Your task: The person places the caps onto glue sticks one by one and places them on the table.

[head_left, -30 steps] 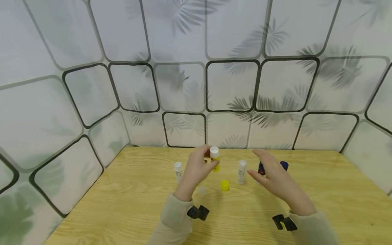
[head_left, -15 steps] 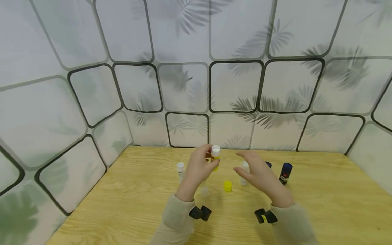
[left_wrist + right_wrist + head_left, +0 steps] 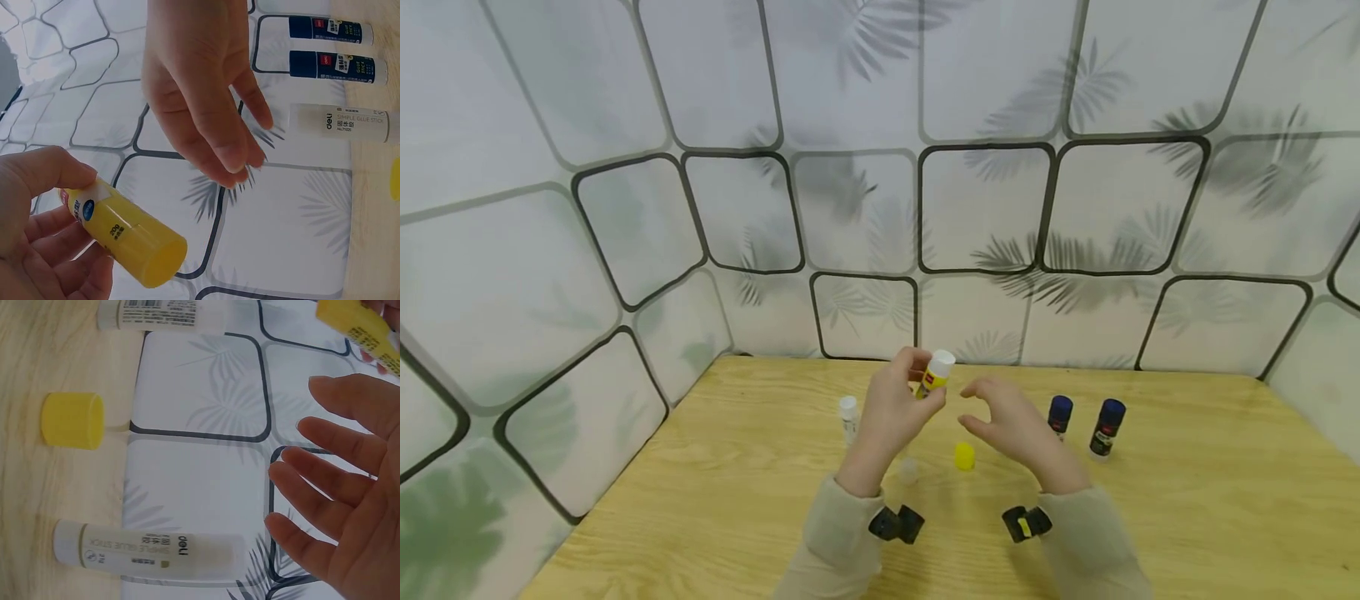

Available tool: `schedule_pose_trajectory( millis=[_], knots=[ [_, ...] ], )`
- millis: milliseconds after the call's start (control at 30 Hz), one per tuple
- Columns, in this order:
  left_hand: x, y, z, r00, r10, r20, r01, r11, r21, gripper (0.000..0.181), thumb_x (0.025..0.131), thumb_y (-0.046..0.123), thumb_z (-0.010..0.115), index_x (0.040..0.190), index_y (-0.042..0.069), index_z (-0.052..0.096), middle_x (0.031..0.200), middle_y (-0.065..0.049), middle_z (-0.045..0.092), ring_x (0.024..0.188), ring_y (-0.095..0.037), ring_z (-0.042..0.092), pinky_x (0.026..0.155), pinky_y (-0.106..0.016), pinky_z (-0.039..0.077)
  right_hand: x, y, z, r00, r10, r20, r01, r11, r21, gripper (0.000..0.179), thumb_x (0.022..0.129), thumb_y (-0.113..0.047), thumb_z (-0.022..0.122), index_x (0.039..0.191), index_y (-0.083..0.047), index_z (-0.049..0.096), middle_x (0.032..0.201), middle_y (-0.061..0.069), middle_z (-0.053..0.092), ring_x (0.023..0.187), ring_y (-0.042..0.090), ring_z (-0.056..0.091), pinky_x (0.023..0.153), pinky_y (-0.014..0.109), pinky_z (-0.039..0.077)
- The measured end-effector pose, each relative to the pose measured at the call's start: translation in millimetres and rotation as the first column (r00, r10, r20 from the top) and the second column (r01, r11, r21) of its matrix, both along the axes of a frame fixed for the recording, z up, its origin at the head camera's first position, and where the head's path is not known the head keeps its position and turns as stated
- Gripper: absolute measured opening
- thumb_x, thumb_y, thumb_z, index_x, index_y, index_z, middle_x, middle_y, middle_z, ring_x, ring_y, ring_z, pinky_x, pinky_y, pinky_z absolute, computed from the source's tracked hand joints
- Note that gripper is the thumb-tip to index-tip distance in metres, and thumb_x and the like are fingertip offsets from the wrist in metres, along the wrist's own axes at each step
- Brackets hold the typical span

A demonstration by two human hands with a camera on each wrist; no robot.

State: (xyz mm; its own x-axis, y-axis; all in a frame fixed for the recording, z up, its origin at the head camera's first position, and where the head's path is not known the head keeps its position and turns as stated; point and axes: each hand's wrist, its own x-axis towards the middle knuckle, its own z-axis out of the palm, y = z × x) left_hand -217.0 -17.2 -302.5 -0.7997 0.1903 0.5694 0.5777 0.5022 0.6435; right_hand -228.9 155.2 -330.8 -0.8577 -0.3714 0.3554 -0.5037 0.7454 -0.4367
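Observation:
My left hand (image 3: 891, 412) holds a yellow glue stick (image 3: 935, 375) with a white top, raised above the table and tilted. In the left wrist view the thumb presses on its label, and the yellow base end points down and right. My right hand (image 3: 1018, 429) hovers just to the right of the glue stick, apart from it, fingers loosely bent around nothing. Below and between the hands, a yellow cap (image 3: 965, 456) stands on the table. A white glue stick (image 3: 150, 553) stands near my right hand, which hides it in the head view.
Two dark blue glue sticks (image 3: 1107, 429) stand on the right of the wooden table (image 3: 1187, 500). Another white glue stick (image 3: 848, 417) stands left of my left hand. A small whitish translucent piece (image 3: 908, 472) lies near my left wrist. A patterned curtain (image 3: 970, 208) surrounds the table.
My right hand has moved left, toward the yellow glue stick, uncovering the blue ones. My left hand has tilted the stick so its white top leans right.

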Motion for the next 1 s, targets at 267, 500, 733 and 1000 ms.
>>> schedule_pose_trajectory(
  millis=[267, 500, 733, 1000],
  knots=[
    [0.7, 1.2, 0.1, 1.000, -0.005, -0.021, 0.004, 1.000, -0.015, 0.025, 0.074, 0.008, 0.067, 0.097, 0.006, 0.056, 0.089, -0.004, 0.061, 0.082, -0.018, 0.058, 0.063, -0.023, 0.046, -10.4, -5, -19.9, 0.996, -0.003, 0.087, 0.000, 0.999, 0.034, 0.028, 0.078, -0.013, 0.067, 0.101, 0.001, 0.060, 0.099, 0.012, 0.057, 0.089, 0.027, 0.054, 0.074, 0.040, 0.046],
    [0.7, 2.2, 0.4, 0.998, -0.021, -0.052, 0.019, 0.999, -0.044, 0.024, 0.073, 0.006, 0.067, 0.095, 0.007, 0.058, 0.088, -0.003, 0.061, 0.078, -0.016, 0.058, 0.061, -0.021, 0.045, -14.9, -7, -32.1, 0.987, -0.002, 0.161, -0.009, 0.998, 0.068, 0.029, 0.076, -0.010, 0.069, 0.100, 0.004, 0.060, 0.096, 0.015, 0.058, 0.086, 0.030, 0.054, 0.072, 0.039, 0.046],
    [1.7, 0.6, 0.7, 0.998, -0.064, -0.015, 0.061, 0.988, -0.143, 0.025, 0.074, 0.007, 0.066, 0.098, 0.009, 0.060, 0.087, 0.000, 0.061, 0.072, -0.010, 0.053, 0.060, -0.020, 0.042, -11.5, -9, -38.5, 0.966, -0.015, 0.259, -0.012, 0.995, 0.101, 0.035, 0.074, -0.009, 0.070, 0.104, 0.004, 0.058, 0.098, 0.015, 0.056, 0.089, 0.029, 0.054, 0.076, 0.041, 0.045],
    [2.2, -1.0, 1.4, 0.994, -0.103, 0.029, 0.107, 0.971, -0.214, 0.022, 0.074, 0.008, 0.066, 0.095, 0.009, 0.060, 0.084, 0.004, 0.060, 0.072, -0.008, 0.052, 0.060, -0.019, 0.042, -10.7, -9, -48.2, 0.943, -0.007, 0.333, -0.028, 0.995, 0.101, 0.040, 0.073, -0.005, 0.070, 0.109, 0.003, 0.056, 0.109, 0.015, 0.056, 0.102, 0.032, 0.050, 0.085, 0.046, 0.039]
  ],
)
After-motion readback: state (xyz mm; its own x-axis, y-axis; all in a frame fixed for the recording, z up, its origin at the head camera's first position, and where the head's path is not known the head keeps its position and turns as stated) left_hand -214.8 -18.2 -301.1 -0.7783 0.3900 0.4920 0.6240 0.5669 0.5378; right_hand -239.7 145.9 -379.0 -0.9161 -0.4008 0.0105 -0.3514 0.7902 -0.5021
